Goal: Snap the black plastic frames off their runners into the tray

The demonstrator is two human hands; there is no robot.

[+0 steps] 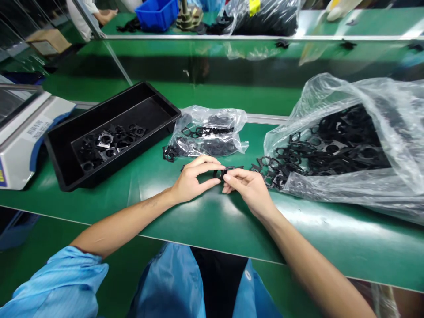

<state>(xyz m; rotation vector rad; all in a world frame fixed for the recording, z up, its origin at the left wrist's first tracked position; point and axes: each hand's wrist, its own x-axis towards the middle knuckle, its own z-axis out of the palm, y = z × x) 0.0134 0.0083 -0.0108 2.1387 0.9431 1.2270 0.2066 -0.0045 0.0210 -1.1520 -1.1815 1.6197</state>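
Note:
Between my two hands, above the green bench, is a small black plastic part [219,174] with a round opening. The thumb and index finger of my left hand [192,180] close on its left side. My right hand [250,187] pinches its right edge between thumb and fingers. Just right of my right hand, loose black plastic parts [270,165] spill from the mouth of a large clear plastic bag [334,187]. Beyond my hands lies a smaller clear bag [228,115] with rows of similar black parts. My fingers partly hide the held part.
A black tray [155,104] holding several black parts sits at the left, beside a white and blue device [49,112] with a label. Across a clear panel are a blue bin [157,15], another filled bag [266,17] and a person's arm [106,17].

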